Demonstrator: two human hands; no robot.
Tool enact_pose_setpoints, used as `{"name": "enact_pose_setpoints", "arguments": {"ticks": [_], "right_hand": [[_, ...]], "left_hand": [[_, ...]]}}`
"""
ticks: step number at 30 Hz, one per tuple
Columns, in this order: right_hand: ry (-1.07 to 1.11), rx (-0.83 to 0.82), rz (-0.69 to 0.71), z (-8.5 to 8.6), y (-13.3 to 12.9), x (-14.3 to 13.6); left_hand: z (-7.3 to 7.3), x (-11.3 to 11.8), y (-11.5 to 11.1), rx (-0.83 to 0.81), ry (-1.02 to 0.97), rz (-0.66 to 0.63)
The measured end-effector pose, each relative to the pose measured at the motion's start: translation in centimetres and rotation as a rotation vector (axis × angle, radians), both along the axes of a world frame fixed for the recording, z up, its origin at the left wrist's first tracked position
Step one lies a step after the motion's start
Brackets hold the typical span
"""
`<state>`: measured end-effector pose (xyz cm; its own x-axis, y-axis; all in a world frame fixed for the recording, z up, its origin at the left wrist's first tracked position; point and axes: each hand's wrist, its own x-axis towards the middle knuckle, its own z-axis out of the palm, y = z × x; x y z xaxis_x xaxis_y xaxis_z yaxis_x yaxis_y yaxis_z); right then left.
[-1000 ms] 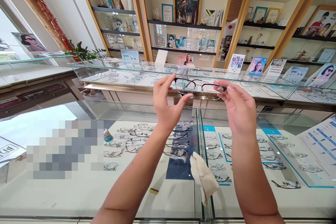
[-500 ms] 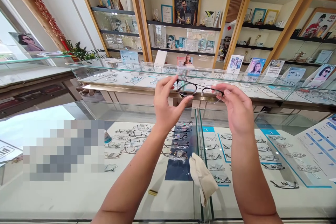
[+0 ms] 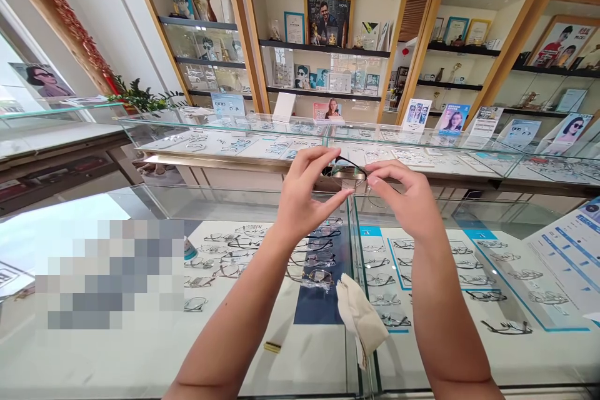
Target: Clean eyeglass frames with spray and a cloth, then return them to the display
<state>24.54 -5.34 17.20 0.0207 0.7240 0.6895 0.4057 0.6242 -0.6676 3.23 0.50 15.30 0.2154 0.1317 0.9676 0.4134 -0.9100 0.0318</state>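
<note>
Above the glass display counter, both hands hold one pair of black-rimmed eyeglasses [image 3: 349, 172]. My left hand [image 3: 304, 197] grips the left end of the frame with its fingertips, the thumb stretched out below the lens. My right hand [image 3: 407, 197] pinches the glasses on the right, its thumb and forefinger close to the near rim. The glasses are turned at an angle, and part of them is hard to make out against the background. Below the hands, a crumpled beige cloth [image 3: 360, 315] lies on the glass over the seam between two cases.
Rows of eyeglasses [image 3: 321, 259] sit inside the near glass case [image 3: 225, 356]. A small gold piece [image 3: 272, 347] lies at its front. On the right stands a printed card [image 3: 569, 256]. Another glass counter [image 3: 225, 137] and wooden shelves [image 3: 244, 31] are behind.
The glasses have turned to a steeper angle. My right hand has moved left, closer to my left hand, which has shifted slightly right and down.
</note>
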Motion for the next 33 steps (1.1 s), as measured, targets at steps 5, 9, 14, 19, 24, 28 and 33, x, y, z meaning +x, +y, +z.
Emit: {"name": "enact_pose_setpoints", "arguments": {"ticks": [5, 9, 14, 19, 24, 28, 33], "right_hand": [[-0.034, -0.082, 0.094, 0.0, 0.2, 0.7], [-0.029, -0.120, 0.142, -0.1, 0.5, 1.0], [0.040, -0.245, 0.248, -0.4, 0.9, 1.0], [0.094, -0.353, 0.344, -0.5, 1.2, 0.9], [0.157, -0.308, 0.327, -0.7, 1.6, 0.7], [0.201, -0.188, 0.170, -1.0, 2.0, 0.4], [0.154, -0.044, -0.007, -1.2, 2.0, -0.6]], "left_hand": [[0.1, -0.1, 0.0, -0.082, -0.007, -0.078], [-0.1, -0.1, 0.1, -0.185, -0.033, -0.184], [-0.4, 0.1, 0.3, -0.308, -0.082, -0.382], [-0.5, 0.5, 0.5, -0.394, -0.119, -0.558], [-0.6, 0.6, 0.6, -0.362, -0.113, -0.465], [-0.8, 1.3, -0.5, -0.164, -0.275, -0.169], [-0.9, 2.8, -2.8, -0.414, -0.385, -0.081]]}}
